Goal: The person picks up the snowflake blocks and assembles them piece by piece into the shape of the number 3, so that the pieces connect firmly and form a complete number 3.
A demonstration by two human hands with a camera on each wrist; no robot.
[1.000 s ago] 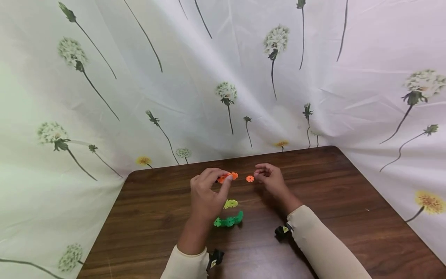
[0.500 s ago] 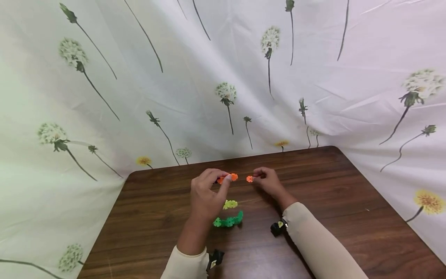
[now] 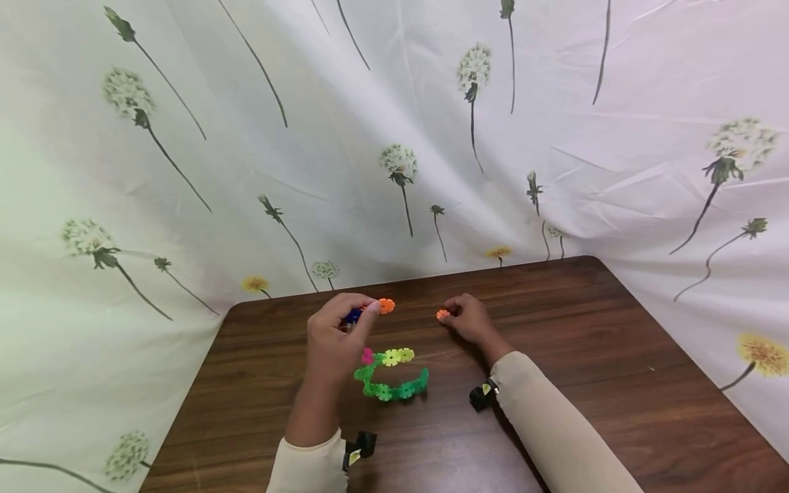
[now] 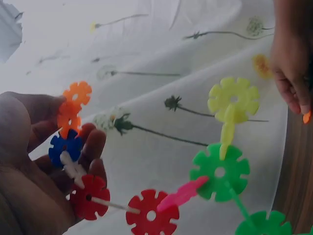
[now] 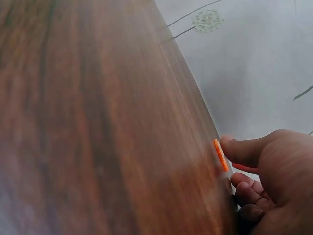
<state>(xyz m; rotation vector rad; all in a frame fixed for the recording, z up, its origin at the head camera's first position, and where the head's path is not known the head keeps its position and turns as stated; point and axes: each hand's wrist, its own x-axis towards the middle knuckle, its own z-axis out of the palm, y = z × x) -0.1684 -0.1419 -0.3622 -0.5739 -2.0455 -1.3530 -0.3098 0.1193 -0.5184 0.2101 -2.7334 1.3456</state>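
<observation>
My left hand (image 3: 335, 335) holds one end of a chain of flower-shaped interlocking discs (image 4: 219, 172). In the left wrist view its thumb and fingers are at the orange discs (image 4: 77, 94), with a blue disc (image 4: 66, 147) just below. From there the chain runs through white, red (image 4: 152, 213), pink, green and yellow pieces (image 4: 234, 98). Its green part (image 3: 405, 391) curves round over the table in the head view. To the right, my right hand (image 3: 474, 323) pinches a loose orange disc (image 3: 442, 315), seen edge-on at the thumb tip in the right wrist view. Something red shows behind that thumb.
The dark wooden table (image 3: 555, 329) lies beneath both hands. A white cloth with printed dandelions (image 3: 333, 137) hangs behind it and at both sides. Each wrist carries a small black camera (image 3: 483, 396).
My left hand has moved left with the chain, so more of its green, yellow and pink pieces show. My right hand has come slightly left and now pinches the loose orange disc, which has tilted.
</observation>
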